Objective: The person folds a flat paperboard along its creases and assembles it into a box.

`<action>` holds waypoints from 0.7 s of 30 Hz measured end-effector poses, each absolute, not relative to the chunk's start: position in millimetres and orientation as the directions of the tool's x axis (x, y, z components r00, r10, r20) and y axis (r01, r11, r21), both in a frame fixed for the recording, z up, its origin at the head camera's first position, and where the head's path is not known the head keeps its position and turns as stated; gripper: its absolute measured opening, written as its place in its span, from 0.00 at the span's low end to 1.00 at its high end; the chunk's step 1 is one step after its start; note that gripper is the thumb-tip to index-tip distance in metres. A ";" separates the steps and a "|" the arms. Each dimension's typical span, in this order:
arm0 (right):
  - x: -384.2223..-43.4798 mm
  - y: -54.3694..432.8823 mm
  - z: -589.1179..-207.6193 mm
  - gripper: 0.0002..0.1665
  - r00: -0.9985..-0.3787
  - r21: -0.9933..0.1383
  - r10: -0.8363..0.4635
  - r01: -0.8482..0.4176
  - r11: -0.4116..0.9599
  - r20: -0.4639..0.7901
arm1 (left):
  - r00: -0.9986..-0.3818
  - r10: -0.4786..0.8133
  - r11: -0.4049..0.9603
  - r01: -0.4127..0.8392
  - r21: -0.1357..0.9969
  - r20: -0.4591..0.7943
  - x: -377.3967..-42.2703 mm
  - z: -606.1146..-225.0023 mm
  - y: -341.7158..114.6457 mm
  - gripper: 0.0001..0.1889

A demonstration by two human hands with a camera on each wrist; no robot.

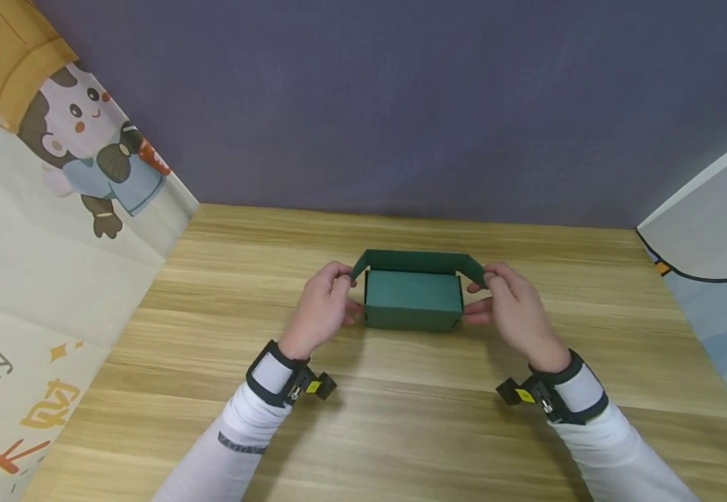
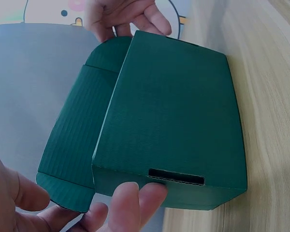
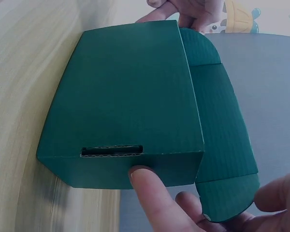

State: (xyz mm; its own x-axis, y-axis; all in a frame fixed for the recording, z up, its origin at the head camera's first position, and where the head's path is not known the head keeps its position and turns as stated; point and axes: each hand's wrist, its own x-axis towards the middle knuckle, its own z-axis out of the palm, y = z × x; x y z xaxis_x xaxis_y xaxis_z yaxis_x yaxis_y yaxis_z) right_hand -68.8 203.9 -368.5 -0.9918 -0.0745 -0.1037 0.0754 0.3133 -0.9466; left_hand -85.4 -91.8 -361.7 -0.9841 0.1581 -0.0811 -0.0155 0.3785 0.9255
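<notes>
A small green cardboard box (image 1: pixel 412 300) sits on the wooden table in front of me. Along its far edge stands a raised flap (image 1: pixel 417 261), with a tab bent inward at each end. My left hand (image 1: pixel 322 307) pinches the left tab (image 2: pixel 70 192) between thumb and fingers, while other fingertips touch the box's left end. On the opposite side, my right hand (image 1: pixel 516 307) pinches the right tab (image 3: pixel 227 197), and a finger (image 3: pixel 157 200) presses against the right end. A narrow slot (image 2: pixel 176 177) shows near the box's edge. The box's inside is hidden.
The wood-grain table (image 1: pixel 401 418) stretches out around the box. A dark blue-grey panel (image 1: pixel 401 104) rises behind it. Cartoon-printed sheets (image 1: pixel 24 265) flank the table on both sides. A strapped-on camera (image 1: pixel 322 385) sits at each wrist.
</notes>
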 end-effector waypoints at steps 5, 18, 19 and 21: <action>-68.3 203.7 -367.3 0.27 -0.991 -0.952 -0.084 0.076 0.297 -0.105 | -0.984 0.157 0.379 -0.017 0.925 -0.082 -85.1 -361.0 -92.8 0.17; -68.7 202.4 -367.8 0.28 -0.994 -0.923 -0.083 0.035 0.382 -0.072 | -0.984 0.168 0.380 0.006 0.925 -0.063 -84.8 -362.1 -93.0 0.15; -68.7 202.3 -368.1 0.29 -0.994 -0.920 -0.082 0.033 0.391 -0.070 | -0.984 0.170 0.382 0.012 0.924 -0.057 -84.7 -362.3 -92.9 0.15; -68.5 202.0 -368.3 0.29 -0.994 -0.914 -0.079 0.031 0.404 -0.069 | -0.984 0.170 0.392 0.025 0.920 -0.046 -84.3 -362.8 -92.8 0.15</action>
